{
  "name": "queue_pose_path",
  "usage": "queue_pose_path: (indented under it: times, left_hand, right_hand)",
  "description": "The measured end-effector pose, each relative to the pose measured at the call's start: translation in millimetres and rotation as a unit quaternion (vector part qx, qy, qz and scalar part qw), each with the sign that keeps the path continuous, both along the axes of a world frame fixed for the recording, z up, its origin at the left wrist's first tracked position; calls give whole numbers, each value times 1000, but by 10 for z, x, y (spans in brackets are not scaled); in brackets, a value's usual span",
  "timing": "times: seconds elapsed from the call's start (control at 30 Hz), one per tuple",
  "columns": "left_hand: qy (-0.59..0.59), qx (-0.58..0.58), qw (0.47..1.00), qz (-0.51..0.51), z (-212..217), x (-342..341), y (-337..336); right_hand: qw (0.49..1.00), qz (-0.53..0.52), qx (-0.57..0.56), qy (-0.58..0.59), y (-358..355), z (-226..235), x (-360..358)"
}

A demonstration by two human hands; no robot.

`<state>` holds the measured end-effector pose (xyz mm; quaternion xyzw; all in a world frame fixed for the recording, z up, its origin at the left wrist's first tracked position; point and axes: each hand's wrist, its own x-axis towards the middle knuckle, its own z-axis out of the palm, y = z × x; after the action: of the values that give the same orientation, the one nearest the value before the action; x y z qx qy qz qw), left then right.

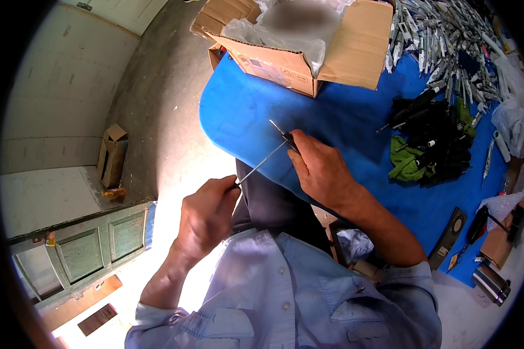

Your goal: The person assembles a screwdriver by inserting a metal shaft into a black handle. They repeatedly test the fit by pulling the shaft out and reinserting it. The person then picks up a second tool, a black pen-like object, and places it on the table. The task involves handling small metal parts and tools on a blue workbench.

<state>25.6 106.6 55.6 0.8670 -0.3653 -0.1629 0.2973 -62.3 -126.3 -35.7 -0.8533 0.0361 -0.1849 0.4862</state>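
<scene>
My left hand (205,214) is closed around what looks like a screwdriver, its handle hidden in the fist. The screwdriver's long thin metal shaft (262,163) slants up and right. At the shaft's far end, my right hand (320,168) grips a small black pen-like piece (289,139) with a thin metal tip pointing up and left. The shaft meets or crosses this piece; the exact contact is too small to tell. Both hands are in front of my body, the right over the near edge of the blue-topped table (343,116).
An open cardboard box (273,65) lined with clear plastic stands at the far edge. A pile of grey and white pen-like pieces (442,41) covers the far right. Nearer lie black pieces (442,139) and a green cloth (406,160). A metal cylinder (491,283) sits near right.
</scene>
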Motion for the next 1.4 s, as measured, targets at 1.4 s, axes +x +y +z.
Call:
queue_pose_path:
  times: [1.4]
  left_hand:
    - [281,-44,949,137,13,29,-17]
  right_hand:
    - [1000,8,-13,12,11,24,-7]
